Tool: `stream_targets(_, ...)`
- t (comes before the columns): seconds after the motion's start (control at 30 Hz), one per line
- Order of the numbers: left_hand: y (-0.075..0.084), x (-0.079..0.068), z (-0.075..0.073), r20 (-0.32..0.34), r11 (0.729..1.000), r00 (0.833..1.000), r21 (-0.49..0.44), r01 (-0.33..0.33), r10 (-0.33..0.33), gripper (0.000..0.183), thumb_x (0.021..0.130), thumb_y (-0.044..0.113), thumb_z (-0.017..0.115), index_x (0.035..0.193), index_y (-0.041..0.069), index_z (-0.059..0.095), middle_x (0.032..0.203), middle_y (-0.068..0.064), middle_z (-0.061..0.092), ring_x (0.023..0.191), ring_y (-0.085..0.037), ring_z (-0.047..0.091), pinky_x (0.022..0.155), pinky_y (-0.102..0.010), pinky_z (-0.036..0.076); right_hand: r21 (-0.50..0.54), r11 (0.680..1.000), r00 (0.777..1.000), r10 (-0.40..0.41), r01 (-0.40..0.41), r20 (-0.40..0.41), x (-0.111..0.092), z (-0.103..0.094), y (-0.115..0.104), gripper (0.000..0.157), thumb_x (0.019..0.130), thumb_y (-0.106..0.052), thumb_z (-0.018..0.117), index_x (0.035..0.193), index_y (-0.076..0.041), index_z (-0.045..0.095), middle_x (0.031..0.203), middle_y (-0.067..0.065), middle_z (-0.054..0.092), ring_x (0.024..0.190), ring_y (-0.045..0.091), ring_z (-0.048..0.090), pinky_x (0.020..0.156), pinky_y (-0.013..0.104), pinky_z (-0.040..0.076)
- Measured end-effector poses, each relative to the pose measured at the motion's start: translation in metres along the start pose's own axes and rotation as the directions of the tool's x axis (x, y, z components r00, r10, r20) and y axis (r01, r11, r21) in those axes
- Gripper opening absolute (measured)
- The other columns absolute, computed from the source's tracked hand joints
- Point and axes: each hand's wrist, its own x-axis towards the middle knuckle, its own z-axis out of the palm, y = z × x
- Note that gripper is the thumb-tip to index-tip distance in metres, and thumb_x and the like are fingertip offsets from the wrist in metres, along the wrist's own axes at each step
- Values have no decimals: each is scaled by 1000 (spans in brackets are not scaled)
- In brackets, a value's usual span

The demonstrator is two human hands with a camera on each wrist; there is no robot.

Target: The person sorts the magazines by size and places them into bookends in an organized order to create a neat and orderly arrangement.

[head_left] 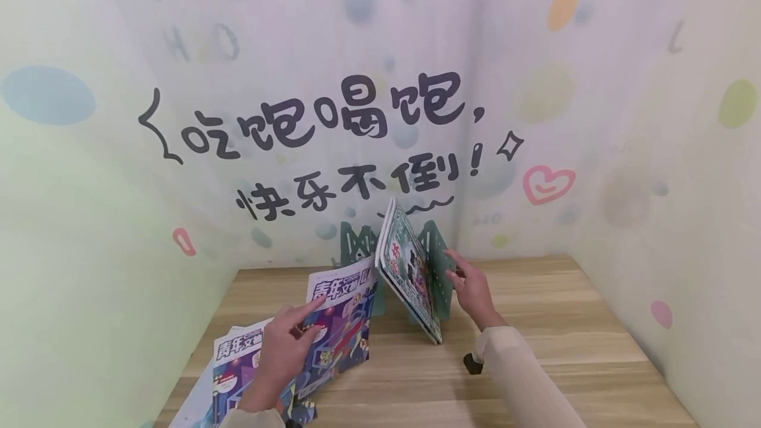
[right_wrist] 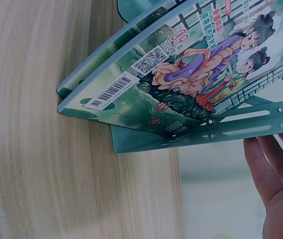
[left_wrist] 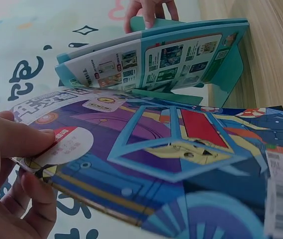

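In the head view my left hand (head_left: 285, 349) pinches a purple-blue magazine (head_left: 341, 329) near its upper left corner. The left wrist view shows the thumb (left_wrist: 27, 139) on its front cover, with curled fingers behind. To its right, a green metal bookend stand (head_left: 442, 276) bears slim comic magazines (head_left: 410, 263), which stand tilted on edge. My right hand (head_left: 472, 286) grips the stand's right end plate at its outer edge. In the right wrist view its fingers (right_wrist: 265, 169) touch the plate's outer face, the rest cut off by the frame.
More magazines (head_left: 234, 349) lie piled at the front left of the wooden table (head_left: 535, 349), partly behind my left forearm. The stand's left plate (head_left: 351, 243) rises near the printed back wall (head_left: 297, 51). Side walls flank the table.
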Motion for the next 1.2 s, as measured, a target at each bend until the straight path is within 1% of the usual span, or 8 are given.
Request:
stream_targets(0.2,2,-1,-1,43,997,996,-2,72,-72,51,79,2,79,126,19,68,84,4,57,69,-11,52,57,-22,53,-9,1000,1000,12,-12,9,0,0,2,46,98,-11,58,142,-25,50,144,12,49,112,37,60,88,51,53)
stream_targets(0.37,5,0,-2,82,994,991,0,109,-109,52,80,5,78,129,19,65,85,1,57,71,-13,56,57,-21,54,-7,1000,1000,10,-10,7,0,1,3,45,99,-11,57,141,-24,50,144,12,49,112,37,60,88,50,54)
stream_targets(0.47,5,1,-1,99,995,990,-8,103,-102,54,80,3,78,130,20,65,89,-1,61,74,-14,59,58,-20,54,-13,1000,1000,2,-2,5,0,1,3,45,99,-10,57,142,-24,50,144,13,49,112,37,60,87,51,54)
stream_targets(0.6,4,2,0,107,998,992,0,61,-60,56,79,2,78,130,21,64,96,-2,66,79,-15,60,60,-19,55,-20,1000,1000,6,-6,-5,0,0,2,45,99,-11,57,141,-25,50,143,13,49,112,38,60,87,51,54)
stream_targets(0.8,0,4,8,35,998,998,-38,-51,52,55,77,-4,78,127,14,66,97,-6,70,77,-14,61,57,-21,56,-21,1000,1000,1,-1,-8,0,-1,2,45,99,-11,57,141,-24,50,143,13,50,111,37,60,87,51,54)
stream_targets(0.87,-2,4,11,20,996,997,-49,-69,70,56,76,-5,78,127,14,66,98,-7,71,76,-14,61,57,-22,56,-18,1000,1000,-1,0,-9,0,0,2,45,99,-11,57,141,-24,51,143,12,50,111,37,60,87,51,54)
stream_targets(1.07,-4,2,17,59,1000,998,-29,4,-2,59,79,-4,76,132,19,63,109,-9,70,84,-17,64,62,-21,56,-13,1000,1000,-1,1,-10,0,1,3,44,99,-11,57,141,-23,51,142,13,51,110,37,61,86,51,54)
stream_targets(1.2,-5,1,17,59,1000,998,-7,8,-8,59,80,-4,76,133,18,62,112,-10,69,85,-18,64,63,-21,56,-8,1000,1000,-1,1,-13,0,2,2,45,98,-10,58,141,-22,51,141,14,52,110,37,61,85,51,55)
